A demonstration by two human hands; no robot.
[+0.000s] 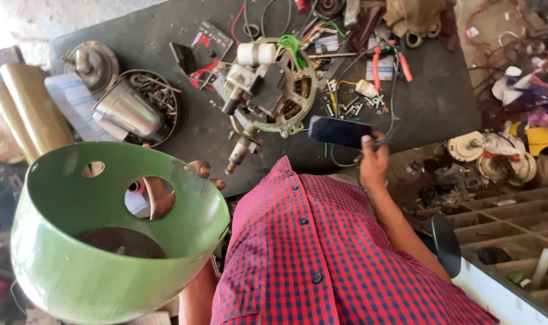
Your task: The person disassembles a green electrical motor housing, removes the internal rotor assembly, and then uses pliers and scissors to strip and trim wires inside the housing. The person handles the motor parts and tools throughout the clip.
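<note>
Left hand: the left hand (165, 192) grips the far rim of a big green round metal housing shaped like a bowl (99, 259), fingers over the edge at 1 o'clock of it; the palm shows through a round hole in the wall. It seems to be held tilted like this so the inside can be seen.
Right hand: the right hand (373, 157) is closed on a dark flat phone (340, 132), held level above the bench edge, screen up, probably to read it.
Green housing: it is at 8 o'clock of the view, lifted off the dark grey workbench (430, 102); inside it I see only a dark round bottom.
Motor: a round grey motor stator with green wires and white parts (268, 84) lies on the bench at 12 o'clock, just beyond the phone.
Tray: a shallow round metal tray (165, 102) at 10 o'clock holds a shiny steel cylinder (126, 111) and small screws.
Pliers: red-handled pliers (389, 63) lie at 1 o'clock.
</note>
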